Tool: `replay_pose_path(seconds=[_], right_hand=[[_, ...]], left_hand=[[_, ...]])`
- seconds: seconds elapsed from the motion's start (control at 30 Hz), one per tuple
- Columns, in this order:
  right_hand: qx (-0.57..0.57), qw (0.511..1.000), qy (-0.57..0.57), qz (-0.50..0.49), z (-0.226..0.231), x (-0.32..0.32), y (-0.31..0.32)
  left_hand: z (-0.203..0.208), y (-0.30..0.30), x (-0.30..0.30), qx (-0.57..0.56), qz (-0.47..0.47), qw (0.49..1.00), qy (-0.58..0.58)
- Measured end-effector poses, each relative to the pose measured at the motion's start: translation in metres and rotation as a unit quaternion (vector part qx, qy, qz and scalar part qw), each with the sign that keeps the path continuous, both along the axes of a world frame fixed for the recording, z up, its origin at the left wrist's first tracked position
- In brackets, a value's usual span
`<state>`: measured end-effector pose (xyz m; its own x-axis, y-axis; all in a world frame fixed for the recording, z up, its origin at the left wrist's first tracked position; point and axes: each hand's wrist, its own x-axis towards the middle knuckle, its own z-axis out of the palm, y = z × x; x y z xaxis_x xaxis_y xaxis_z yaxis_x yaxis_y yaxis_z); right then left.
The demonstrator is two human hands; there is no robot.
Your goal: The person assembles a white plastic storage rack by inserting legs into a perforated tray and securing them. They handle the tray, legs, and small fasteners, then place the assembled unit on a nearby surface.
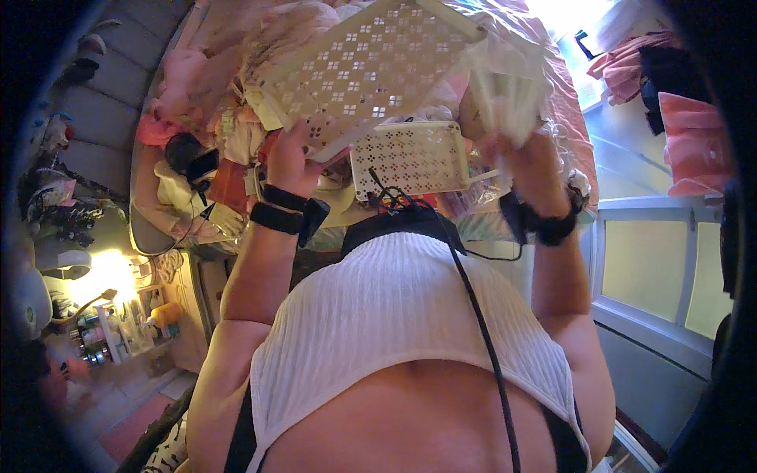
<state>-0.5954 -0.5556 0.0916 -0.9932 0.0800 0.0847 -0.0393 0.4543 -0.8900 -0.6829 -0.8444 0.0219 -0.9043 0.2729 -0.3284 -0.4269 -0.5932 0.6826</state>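
Note:
My left hand [290, 162] grips the near left corner of a large off-white plastic basket [331, 75], its walls pierced with flower-shaped holes. The basket is tilted, raised over the bed. My right hand [524, 162] is raised to the right of it, smeared by motion. Its fingers close round the lower end of a whitish, partly see-through item [509, 98], too blurred to name. Between my hands, lower down, a smaller off-white perforated basket [414, 158] rests near the bed's front edge. Both wrists wear black bands.
Heaped clothes and soft things cover the bed [579, 126], among them a pink plush toy [183, 75]. A black object [189, 158] lies at its left. A black cable [477, 303] runs down my front. Right stands a light-framed cabinet [646, 260]; a lit lamp [110, 276] glows left.

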Motion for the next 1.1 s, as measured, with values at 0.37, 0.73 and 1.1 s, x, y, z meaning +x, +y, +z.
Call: replay_pose_path(seconds=[0.37, 0.73, 1.1], right_hand=[[-0.299, 0.905, 0.296, 0.067, 0.023, -0.025, -0.065], [-0.258, 0.923, 0.274, 0.079, 0.020, -0.026, -0.083], [-0.052, 0.950, 0.246, 0.188, 0.033, -0.031, -0.090]], left_hand=[[0.014, 0.057, 0.034, -0.230, -0.064, 0.952, 0.191], [0.028, 0.058, 0.048, -0.110, -0.055, 0.988, 0.096], [0.009, 0.051, 0.048, -0.289, -0.108, 0.898, 0.315]])
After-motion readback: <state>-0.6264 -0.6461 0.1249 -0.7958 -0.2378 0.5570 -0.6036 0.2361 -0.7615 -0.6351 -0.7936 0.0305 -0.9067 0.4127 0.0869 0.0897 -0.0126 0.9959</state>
